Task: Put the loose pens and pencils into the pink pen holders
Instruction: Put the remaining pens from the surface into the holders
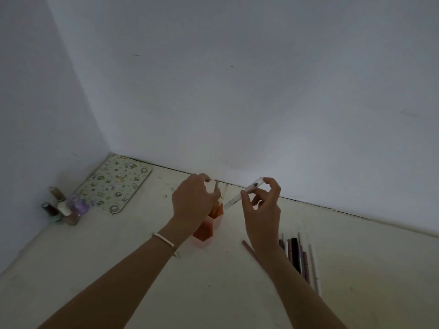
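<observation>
Bare forearms (133, 281) reach forward. The right hand (261, 210) pinches a slanted white plastic pen (234, 200); the left hand (192, 203) curls over upright pens (224, 192) in the pink plastic holder (206, 233) beneath it, grip unclear.

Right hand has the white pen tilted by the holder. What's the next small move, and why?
Probably lower the white pen into the pink pen holder. The right hand pinches it aslant, its lower end beside the holder's mouth, and the left hand is at the standing pens inside. More loose pens wait on the table.
</observation>
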Demonstrator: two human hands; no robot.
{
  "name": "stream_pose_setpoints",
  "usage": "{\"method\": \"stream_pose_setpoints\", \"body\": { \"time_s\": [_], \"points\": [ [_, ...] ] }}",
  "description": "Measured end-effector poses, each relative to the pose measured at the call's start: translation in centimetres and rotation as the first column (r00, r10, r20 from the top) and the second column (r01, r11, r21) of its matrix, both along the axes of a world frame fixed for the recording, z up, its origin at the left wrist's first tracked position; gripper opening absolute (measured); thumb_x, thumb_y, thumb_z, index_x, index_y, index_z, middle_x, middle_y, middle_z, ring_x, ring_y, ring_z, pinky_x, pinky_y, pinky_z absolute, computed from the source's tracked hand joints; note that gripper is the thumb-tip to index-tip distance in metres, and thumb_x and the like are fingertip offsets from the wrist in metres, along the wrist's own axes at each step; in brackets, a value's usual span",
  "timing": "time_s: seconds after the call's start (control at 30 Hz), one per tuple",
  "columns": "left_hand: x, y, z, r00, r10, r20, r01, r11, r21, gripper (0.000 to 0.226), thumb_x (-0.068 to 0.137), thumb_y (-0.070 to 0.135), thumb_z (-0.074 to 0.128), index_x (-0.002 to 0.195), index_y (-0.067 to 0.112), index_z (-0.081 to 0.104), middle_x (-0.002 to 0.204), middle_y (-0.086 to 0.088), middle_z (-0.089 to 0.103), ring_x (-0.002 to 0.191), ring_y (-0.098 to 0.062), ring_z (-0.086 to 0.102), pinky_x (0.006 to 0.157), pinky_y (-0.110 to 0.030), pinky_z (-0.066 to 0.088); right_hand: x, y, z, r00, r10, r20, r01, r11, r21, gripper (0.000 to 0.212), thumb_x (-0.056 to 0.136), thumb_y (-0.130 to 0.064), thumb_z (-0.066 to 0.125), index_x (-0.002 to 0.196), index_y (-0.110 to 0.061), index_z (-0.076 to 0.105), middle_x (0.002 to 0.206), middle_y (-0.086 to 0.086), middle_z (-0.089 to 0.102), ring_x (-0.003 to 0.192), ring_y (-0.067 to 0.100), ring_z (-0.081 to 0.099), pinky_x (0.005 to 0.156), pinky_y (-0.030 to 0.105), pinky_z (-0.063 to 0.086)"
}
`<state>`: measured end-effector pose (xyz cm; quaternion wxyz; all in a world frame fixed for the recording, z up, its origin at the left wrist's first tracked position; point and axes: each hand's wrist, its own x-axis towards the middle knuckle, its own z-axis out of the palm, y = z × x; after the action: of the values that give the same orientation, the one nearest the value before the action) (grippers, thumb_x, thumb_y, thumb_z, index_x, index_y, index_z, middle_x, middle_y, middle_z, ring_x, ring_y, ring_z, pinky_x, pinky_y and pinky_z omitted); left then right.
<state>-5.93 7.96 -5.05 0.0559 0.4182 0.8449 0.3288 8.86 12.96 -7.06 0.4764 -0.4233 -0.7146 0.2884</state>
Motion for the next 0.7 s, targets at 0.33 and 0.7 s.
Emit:
{"method": "stream_pose_setpoints", "body": {
  "time_s": [0.33,0.7],
  "points": [
    [-1.6,-2.8,5.4,0.982,-0.066,0.174,0.039,0.987,0.156,0.011,0.083,0.02,0.06,0.09,0.027,0.064,0.062,0.013,0.059,0.051,-0.001,0.053,0.052,-0.016,0.036,-3.2,-0.5,-3.6,0.933,0.014,0.36,-0.021,1.0,0.014,0.039,0.091,-0.035,0.062,0.121,-0.027,0.039,0.104,-0.006,0.066,0.087,0.009,0.063,0.075,0.028,0.056],
    [8.3,-0.4,-1.2,0.919,-0.356,0.167,0.373,0.924,-0.088,0.021,0.083,0.022,0.055,0.103,0.025,0.064,0.09,0.008,0.068,0.084,-0.005,0.06,0.083,-0.026,0.046,3.9,3.7,-1.2,0.952,-0.279,0.125,0.286,0.957,-0.05,0.018,0.096,-0.015,0.044,0.111,-0.024,0.048,0.077,-0.011,0.057,0.061,0.004,0.056,0.057,0.028,0.043]
  ]
}}
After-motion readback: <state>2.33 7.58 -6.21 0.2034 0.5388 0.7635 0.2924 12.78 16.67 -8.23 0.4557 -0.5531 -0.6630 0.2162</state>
